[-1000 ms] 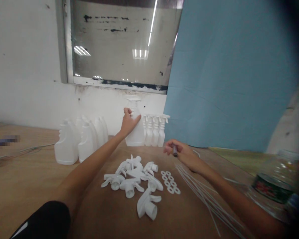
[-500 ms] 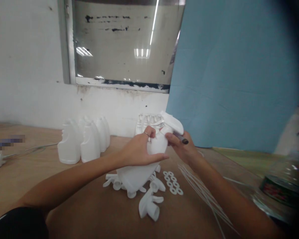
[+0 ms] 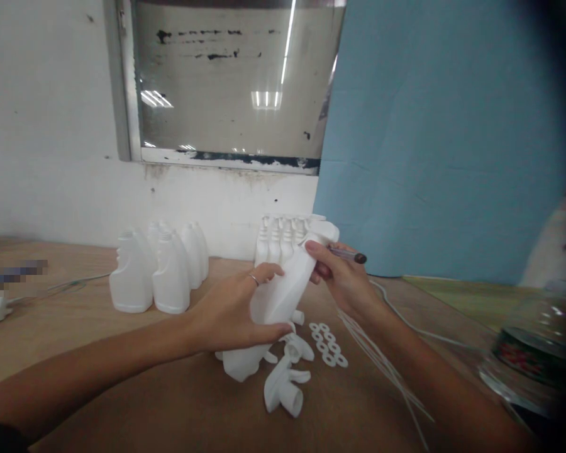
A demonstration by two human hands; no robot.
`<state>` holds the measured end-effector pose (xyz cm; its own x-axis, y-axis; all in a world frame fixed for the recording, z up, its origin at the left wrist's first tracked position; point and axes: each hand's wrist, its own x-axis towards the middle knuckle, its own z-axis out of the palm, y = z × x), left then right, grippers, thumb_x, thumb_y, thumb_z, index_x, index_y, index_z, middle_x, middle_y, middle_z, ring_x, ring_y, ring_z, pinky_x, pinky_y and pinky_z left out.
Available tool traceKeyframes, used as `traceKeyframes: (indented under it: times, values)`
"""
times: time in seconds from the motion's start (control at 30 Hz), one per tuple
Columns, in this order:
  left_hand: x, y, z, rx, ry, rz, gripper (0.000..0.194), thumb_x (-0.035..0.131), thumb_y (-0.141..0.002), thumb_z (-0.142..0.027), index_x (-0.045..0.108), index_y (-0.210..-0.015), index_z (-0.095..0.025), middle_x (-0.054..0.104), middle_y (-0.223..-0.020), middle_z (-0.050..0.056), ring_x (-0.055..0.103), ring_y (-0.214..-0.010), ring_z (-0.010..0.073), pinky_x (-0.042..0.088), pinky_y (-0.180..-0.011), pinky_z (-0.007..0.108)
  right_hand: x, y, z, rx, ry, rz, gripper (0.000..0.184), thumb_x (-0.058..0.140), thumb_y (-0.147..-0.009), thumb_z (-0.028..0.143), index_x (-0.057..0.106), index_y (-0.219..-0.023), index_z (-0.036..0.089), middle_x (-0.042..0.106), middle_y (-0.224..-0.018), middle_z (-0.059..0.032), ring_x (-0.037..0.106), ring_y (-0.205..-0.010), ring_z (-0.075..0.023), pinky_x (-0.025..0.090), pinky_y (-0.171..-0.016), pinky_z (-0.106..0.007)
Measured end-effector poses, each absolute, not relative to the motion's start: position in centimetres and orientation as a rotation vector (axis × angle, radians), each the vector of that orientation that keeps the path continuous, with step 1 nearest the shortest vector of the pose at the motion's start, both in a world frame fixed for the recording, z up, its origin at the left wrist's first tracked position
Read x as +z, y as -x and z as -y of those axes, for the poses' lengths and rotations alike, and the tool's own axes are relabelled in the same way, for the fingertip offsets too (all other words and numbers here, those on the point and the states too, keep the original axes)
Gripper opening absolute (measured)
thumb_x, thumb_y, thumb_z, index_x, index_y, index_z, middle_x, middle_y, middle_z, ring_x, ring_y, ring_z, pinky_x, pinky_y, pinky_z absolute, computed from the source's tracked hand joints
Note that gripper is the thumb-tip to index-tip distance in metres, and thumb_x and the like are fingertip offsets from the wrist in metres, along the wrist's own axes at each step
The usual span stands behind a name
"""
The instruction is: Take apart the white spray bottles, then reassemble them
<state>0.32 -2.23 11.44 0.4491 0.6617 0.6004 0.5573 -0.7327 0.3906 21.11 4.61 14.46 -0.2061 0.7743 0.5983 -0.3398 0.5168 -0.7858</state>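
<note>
A white spray bottle (image 3: pixel 283 292) is tilted in front of me, its trigger head (image 3: pixel 327 230) up and to the right and its base low to the left. Around the body curls my left hand (image 3: pixel 245 308), thumb on the near side and wearing a ring. My right hand (image 3: pixel 337 270) grips the bottle at the neck, just under the trigger head. A dark-ended pen (image 3: pixel 351 254) is also tucked in that hand. Below the bottle lie loose trigger heads (image 3: pixel 283 390), partly hidden by it. Small white washers (image 3: pixel 329 346) lie in rows beside them.
Several open white bottles (image 3: pixel 172 270) stand at the left. Bottles with trigger heads (image 3: pixel 274 242) stand in rows by the wall. Thin white tubes (image 3: pixel 377 352) lie under my right forearm. A clear labelled bottle (image 3: pixel 531 355) is at the right, and a cable (image 3: pixel 419 330) runs near it.
My left hand has slid from near the neck down the bottle's body. My right hand has shifted its hold at the neck, and the bottle's base has moved lower and left.
</note>
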Motion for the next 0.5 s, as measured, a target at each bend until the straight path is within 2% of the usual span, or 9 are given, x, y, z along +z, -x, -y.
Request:
traceKeyframes:
  times: [0.1,0.2,0.3,0.37,0.5]
  values:
    - [11.2,1.0,3.4,1.11,-2.351,-0.889,0.055,0.074,-0.077,-0.036,0.05,-0.126,-0.03,0.062,-0.128,0.008,0.061,-0.116,0.0282,0.054,-0.091,0.045,14.4,-20.7,-3.6,1.13,0.376,1.522,0.038,0.077,-0.078,0.031,0.049,-0.056,0.019,0.034,-0.047,0.009,0.035,-0.041,-0.0064,0.033,-0.04,-0.021]
    - [11.1,2.5,4.9,1.033,-2.125,-0.756,0.051,0.072,-0.08,-0.033,0.049,-0.126,-0.03,0.062,-0.125,0.006,0.06,-0.116,0.0267,0.052,-0.094,0.045,14.0,-20.2,-2.9,1.13,0.347,1.594,0.027,0.074,-0.079,0.035,0.059,-0.065,0.018,0.042,-0.053,0.0063,0.039,-0.046,-0.008,0.035,-0.043,-0.022]
    - [10.4,4.1,6.1,0.99,-1.912,-0.679,0.051,0.071,-0.08,-0.037,0.051,-0.127,-0.032,0.062,-0.127,0.006,0.059,-0.118,0.0282,0.048,-0.098,0.047,13.6,-20.4,-2.8,0.986,0.367,1.767,0.023,0.072,-0.081,0.04,0.068,-0.076,0.018,0.059,-0.066,0.0007,0.051,-0.058,-0.0119,0.043,-0.052,-0.023]
    - [9.4,5.0,6.8,0.959,-1.713,-0.616,0.053,0.071,-0.08,-0.041,0.052,-0.129,-0.038,0.063,-0.127,0.004,0.062,-0.115,0.0292,0.051,-0.092,0.045,13.4,-21.0,-3.0,0.89,0.419,1.903,0.025,0.073,-0.082,0.043,0.07,-0.076,0.019,0.063,-0.07,-0.0008,0.057,-0.064,-0.0147,0.047,-0.059,-0.026]
    - [6.5,5.9,8.3,0.912,-1.271,-0.556,0.058,0.066,-0.075,-0.054,0.056,-0.132,-0.047,0.072,-0.115,-0.002,0.067,-0.109,0.0322,0.052,-0.092,0.046,12.5,-21.2,-2.7,1.053,0.399,1.996,0.032,0.077,-0.078,0.05,0.074,-0.088,0.02,0.071,-0.084,-0.0047,0.065,-0.082,-0.0227,0.052,-0.078,-0.034]
